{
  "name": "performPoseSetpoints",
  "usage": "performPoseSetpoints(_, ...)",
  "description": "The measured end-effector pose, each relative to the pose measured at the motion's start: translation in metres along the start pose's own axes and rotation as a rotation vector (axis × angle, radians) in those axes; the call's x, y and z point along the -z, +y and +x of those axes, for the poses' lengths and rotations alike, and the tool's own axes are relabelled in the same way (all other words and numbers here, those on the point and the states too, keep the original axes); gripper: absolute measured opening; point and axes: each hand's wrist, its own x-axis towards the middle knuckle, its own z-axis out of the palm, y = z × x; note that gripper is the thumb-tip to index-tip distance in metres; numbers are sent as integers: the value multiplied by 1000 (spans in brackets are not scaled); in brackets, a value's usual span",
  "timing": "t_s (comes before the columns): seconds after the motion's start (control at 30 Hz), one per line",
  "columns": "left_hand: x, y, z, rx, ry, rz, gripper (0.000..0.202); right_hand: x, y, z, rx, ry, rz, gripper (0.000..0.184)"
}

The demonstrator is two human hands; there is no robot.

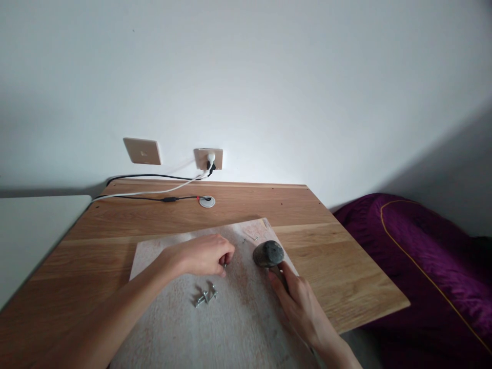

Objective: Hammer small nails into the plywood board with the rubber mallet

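Note:
My left hand point(209, 254) is closed in a pinch over a pale, worn board point(180, 338). A small metal screw point(225, 266) shows between its fingertips, mostly hidden by them. Gripped in my right hand point(302, 302) is a rubber mallet point(269, 253), its dark rounded head raised at the board's right side. Several silvery screws point(206, 295) lie in a loose pile on the board, nearer to me than my left hand. Toward the far right corner, a small light-coloured screw point(255, 238) shows on the board; whether it is driven in, I cannot tell.
Under the board is a wooden table point(323, 246), its back edge near a white wall. A white cable point(154, 190) and black cables run across its back to a wall socket point(208, 159). Purple fabric point(384, 246) rises beyond the right edge; a white panel point(38, 236) stands left.

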Motion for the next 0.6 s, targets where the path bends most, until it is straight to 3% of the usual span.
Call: performPoseSetpoints(0.6,-3,-5,2,-25,3,-7,17,3,-5,0,-23,-18,-32,39)
